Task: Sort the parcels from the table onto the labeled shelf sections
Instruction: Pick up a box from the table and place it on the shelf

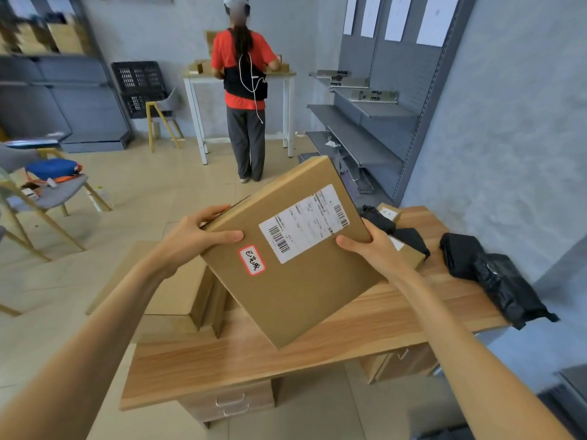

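Currently, left hand (203, 231) and right hand (365, 246) grip opposite edges of the flat cardboard parcel (295, 249), raised above the wooden surface (254, 350); read its handwritten sticker (252, 260) before choosing a section of the shelf (359, 134).

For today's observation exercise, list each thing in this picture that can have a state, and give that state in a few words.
Cardboard box: lifted, tilted, held at two sides above the wooden table.
Left hand: grips the box's left edge.
Right hand: grips the box's right edge.
Black bag parcels: lying on the table's right end.
Table drawers: closed.
Grey wall shelf: nearly bare.
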